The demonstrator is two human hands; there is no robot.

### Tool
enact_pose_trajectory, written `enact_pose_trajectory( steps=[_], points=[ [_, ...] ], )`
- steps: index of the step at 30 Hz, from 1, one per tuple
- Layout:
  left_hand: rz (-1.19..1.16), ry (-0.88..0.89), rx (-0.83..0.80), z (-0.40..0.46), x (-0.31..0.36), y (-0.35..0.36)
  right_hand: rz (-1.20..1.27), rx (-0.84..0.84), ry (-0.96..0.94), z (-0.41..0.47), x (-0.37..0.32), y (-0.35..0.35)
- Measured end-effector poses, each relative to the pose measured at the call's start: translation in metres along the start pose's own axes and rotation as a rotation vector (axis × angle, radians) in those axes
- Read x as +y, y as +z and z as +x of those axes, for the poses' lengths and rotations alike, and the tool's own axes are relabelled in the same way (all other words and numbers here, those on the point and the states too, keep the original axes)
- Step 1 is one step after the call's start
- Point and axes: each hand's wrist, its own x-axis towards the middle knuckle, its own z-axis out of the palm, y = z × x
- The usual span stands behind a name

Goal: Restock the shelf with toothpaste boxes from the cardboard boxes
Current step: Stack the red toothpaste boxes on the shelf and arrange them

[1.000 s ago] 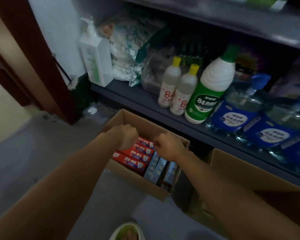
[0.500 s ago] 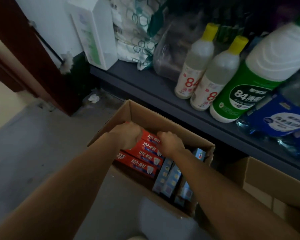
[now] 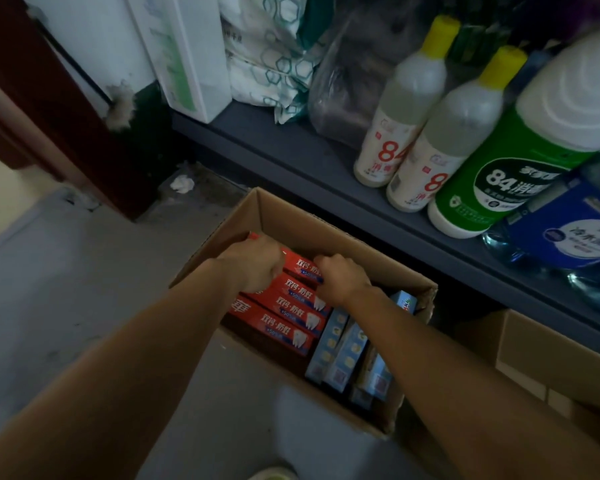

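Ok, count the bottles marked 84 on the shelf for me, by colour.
White bottles with yellow caps: 2
Green and white bottle: 1
Total: 3

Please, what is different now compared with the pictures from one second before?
The camera came lower and closer to the open cardboard box. Both hands went deeper into it: the left hand and the right hand now grip the top red toothpaste box at its two ends. It is not lifted out yet. The blue toothpaste boxes and the bottles on the shelf stayed in place.
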Motion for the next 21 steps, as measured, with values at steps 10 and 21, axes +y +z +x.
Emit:
enact_pose_trajectory(
  steps=[10, 21],
  points=[
    [-0.060, 0.033, 0.031, 0.001, -0.002, 0.008, 0.007, 0.033, -0.004, -0.012, 0.008, -0.011],
    [0.057, -0.005, 0.044, 0.026, 0.015, 0.027, -0.058, 0.132, -0.008, -0.033, 0.022, -0.031]
  ],
)
